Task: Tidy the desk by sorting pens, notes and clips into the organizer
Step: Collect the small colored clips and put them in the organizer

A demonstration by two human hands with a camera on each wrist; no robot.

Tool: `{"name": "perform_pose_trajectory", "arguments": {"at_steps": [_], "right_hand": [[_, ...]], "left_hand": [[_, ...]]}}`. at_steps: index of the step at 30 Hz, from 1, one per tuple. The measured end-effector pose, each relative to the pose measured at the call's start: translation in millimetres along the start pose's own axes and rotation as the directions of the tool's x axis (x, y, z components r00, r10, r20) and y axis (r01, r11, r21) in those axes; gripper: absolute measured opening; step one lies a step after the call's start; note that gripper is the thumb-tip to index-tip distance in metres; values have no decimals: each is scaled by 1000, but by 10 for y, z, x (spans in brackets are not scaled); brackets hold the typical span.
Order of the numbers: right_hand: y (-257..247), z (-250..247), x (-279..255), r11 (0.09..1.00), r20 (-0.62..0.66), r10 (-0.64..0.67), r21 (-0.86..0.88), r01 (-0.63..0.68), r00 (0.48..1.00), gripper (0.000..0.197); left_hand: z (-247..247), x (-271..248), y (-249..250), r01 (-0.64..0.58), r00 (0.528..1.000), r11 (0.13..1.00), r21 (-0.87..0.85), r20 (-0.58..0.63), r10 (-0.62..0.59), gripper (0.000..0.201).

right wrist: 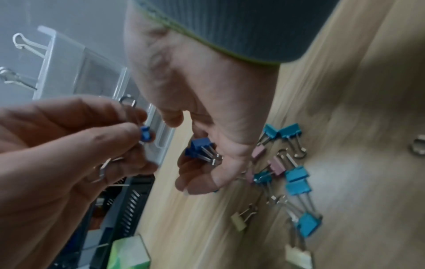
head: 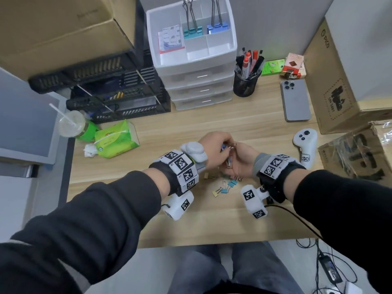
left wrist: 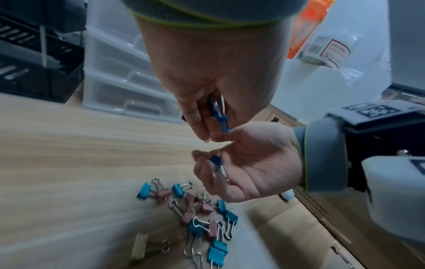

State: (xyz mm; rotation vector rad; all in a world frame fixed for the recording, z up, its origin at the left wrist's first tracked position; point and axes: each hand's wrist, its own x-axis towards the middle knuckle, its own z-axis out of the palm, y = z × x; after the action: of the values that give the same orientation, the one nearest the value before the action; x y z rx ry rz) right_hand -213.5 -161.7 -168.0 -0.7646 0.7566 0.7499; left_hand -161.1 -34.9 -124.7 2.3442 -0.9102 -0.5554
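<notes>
Both hands meet above the middle of the desk. My left hand point(head: 221, 145) point(left wrist: 212, 130) pinches a small blue binder clip point(left wrist: 220, 116) point(right wrist: 146, 135) between thumb and fingertips. Just to its right, my right hand point(head: 234, 159) point(right wrist: 197, 172) is palm up, its fingers curled round dark blue binder clips point(right wrist: 199, 149) point(left wrist: 216, 161). Below the hands lies a loose pile of small clips point(head: 226, 186) point(left wrist: 202, 218) in teal, pink and cream. The white organizer point(head: 222, 47) stands at the back, holding notes point(head: 171, 39) and two large clips point(head: 192, 31).
A mesh pen cup point(head: 245, 85) stands right of the organizer, with a phone point(head: 295, 100) and a white controller point(head: 305, 145) further right. Black trays point(head: 118, 92), a tissue pack point(head: 116, 139) and a lidded drink cup point(head: 70, 124) sit on the left. Cardboard boxes point(head: 331, 81) line the right edge.
</notes>
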Motion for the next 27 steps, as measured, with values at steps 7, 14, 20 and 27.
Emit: {"name": "perform_pose_trajectory", "arguments": {"at_steps": [7, 14, 20, 27], "right_hand": [[-214, 150, -8, 955, -66, -97, 275, 112, 993, 30], [-917, 431, -166, 976, -48, -134, 168, 140, 990, 36], [-1987, 1068, -469, 935, -104, -355, -52, 352, 929, 30], [-2573, 1506, -357, 916, -254, -392, -198, 350, 884, 8]], "left_hand": [[-254, 31, 173, -86, 996, 995, -50, 11, 86, 37], [-1040, 254, 213, -23, 956, 990, 137, -287, 62, 33], [-1962, 436, 2, 340, 903, 817, 465, -405, -145, 42], [-2119, 546, -182, 335, 942, 717, 611, -204, -267, 41]]}}
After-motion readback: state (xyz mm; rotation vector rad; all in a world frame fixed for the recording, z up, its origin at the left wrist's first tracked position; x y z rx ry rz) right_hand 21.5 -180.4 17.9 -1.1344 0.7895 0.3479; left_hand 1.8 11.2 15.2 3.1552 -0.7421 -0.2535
